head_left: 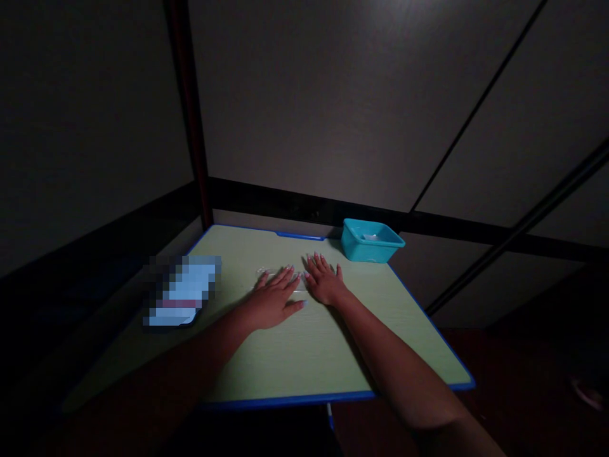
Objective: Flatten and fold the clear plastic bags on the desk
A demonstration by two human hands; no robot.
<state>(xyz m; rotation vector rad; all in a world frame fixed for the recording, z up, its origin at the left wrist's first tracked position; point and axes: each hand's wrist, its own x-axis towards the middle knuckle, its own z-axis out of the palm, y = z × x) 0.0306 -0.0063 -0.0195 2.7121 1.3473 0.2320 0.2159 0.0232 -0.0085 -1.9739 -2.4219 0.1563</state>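
Spread flat, my left hand [273, 301] presses on a thin clear plastic piece [299, 285] in the middle of the table [304, 355]. The plastic looks like a bag or sheet; its exact kind is hard to make out, and much of it lies under my fingers. Just to the right rests my right hand [324, 279], palm down with its fingers apart, at the plastic's right end. Neither hand is closed round anything.
A turquoise plastic basket [368, 251] with something pale inside stands at the table's back right corner. On the left side lies a phone or tablet [185, 292], blurred out, its screen lit. Walls [304, 108] rise behind and left of the blue-edged table.
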